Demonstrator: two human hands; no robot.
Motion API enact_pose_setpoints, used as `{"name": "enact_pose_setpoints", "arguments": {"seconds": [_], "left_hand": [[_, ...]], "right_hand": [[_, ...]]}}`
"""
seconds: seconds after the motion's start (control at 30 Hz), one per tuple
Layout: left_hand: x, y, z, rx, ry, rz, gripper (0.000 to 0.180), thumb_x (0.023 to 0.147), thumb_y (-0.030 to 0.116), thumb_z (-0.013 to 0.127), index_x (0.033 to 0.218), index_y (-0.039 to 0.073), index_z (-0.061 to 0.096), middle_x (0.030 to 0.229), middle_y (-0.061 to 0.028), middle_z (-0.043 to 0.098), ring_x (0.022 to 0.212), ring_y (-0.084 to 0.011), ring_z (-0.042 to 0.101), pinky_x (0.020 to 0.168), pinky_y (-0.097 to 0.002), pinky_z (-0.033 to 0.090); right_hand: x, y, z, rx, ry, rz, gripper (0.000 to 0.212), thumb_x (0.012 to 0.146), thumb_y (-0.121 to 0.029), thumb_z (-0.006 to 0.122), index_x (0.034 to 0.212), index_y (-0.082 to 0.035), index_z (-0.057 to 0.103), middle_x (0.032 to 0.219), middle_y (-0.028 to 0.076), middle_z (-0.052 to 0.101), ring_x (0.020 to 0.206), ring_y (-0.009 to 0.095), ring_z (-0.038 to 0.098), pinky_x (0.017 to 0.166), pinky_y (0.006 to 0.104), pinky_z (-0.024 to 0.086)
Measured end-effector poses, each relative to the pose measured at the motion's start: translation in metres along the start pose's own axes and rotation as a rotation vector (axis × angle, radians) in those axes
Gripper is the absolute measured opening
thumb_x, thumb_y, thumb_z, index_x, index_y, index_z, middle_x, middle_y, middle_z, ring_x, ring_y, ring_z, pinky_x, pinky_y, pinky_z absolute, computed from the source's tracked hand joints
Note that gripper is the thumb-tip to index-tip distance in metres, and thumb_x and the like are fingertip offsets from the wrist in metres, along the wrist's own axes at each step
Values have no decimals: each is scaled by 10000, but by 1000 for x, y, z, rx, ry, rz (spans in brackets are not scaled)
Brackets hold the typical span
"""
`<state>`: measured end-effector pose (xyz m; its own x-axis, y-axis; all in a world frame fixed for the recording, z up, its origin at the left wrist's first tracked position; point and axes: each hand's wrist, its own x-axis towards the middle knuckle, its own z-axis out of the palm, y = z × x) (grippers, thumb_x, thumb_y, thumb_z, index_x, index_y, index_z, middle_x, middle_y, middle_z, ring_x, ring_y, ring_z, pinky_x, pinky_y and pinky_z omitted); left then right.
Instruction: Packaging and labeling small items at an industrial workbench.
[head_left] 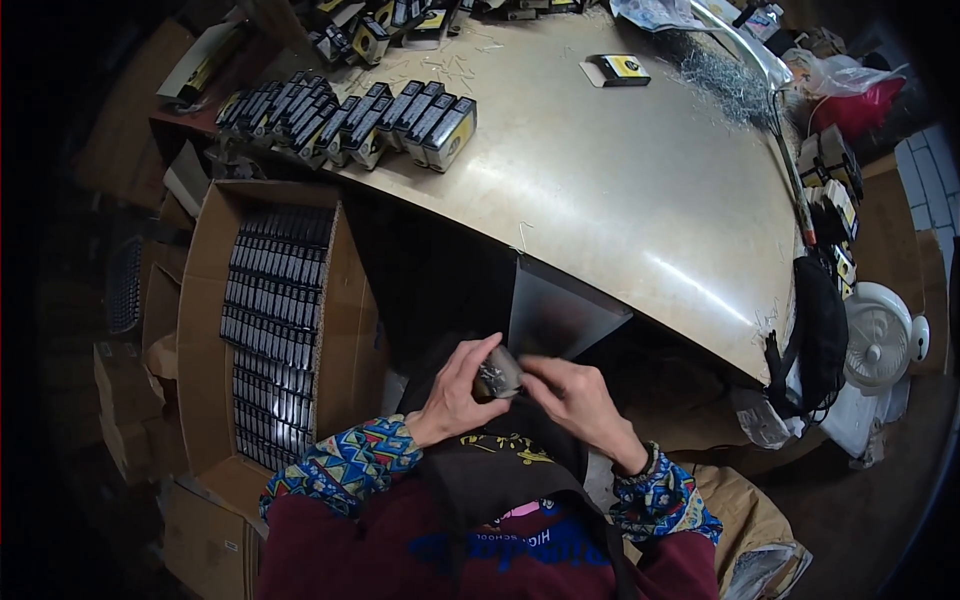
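Over my lap, my left hand point(462, 392) grips a small box point(499, 374) between thumb and fingers. The box's upward end looks greyish and dark, with what seem to be thin shiny metal pieces in it; blur hides the detail. From the right, my right hand point(582, 398) has its bent fingers and thumb at the box's right edge, touching it. A row of small black, white and yellow boxes point(452, 134) stands along the table's left edge. One similar box point(626, 70) lies on its own farther back, its flap open.
A large carton point(352, 330) packed with rows of small black boxes stands at my left. The table point(600, 190) has a heap of thin metal pieces point(722, 82) at its far right. A white fan point(882, 335) and a black bag point(818, 330) are at the right.
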<state>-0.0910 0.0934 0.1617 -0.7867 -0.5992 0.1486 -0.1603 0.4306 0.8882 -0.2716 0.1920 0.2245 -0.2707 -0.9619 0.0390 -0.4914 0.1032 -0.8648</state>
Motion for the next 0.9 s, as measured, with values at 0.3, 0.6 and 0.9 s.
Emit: {"name": "enact_pose_setpoints", "arguments": {"seconds": [0.3, 0.6, 0.9], "left_hand": [[43, 24, 0, 24, 133, 20, 817, 668, 100, 803, 1371, 2, 398, 1201, -209, 548, 1044, -378, 603, 877, -394, 519], [60, 39, 1, 50, 219, 84, 853, 683, 109, 797, 1410, 8, 362, 1193, -210, 548, 1028, -380, 608, 857, -400, 524], [66, 31, 7, 133, 198, 187, 671, 706, 140, 803, 1257, 31, 437, 1181, -196, 546, 984, -409, 622, 786, -438, 548]], "right_hand": [[28, -10, -15, -191, 373, -261, 230, 810, -22, 711, 1034, 15, 671, 1018, 153, 682, 869, 276, 665, 741, 320, 537], [28, -9, -10, -145, 508, -233, 242, 815, -5, 700, 1054, 27, 674, 1246, 229, 593, 1089, 348, 606, 906, 387, 498], [20, -13, 11, -75, 447, -186, 260, 796, 10, 727, 1055, 2, 708, 1148, 202, 657, 1007, 325, 663, 856, 354, 533]]}}
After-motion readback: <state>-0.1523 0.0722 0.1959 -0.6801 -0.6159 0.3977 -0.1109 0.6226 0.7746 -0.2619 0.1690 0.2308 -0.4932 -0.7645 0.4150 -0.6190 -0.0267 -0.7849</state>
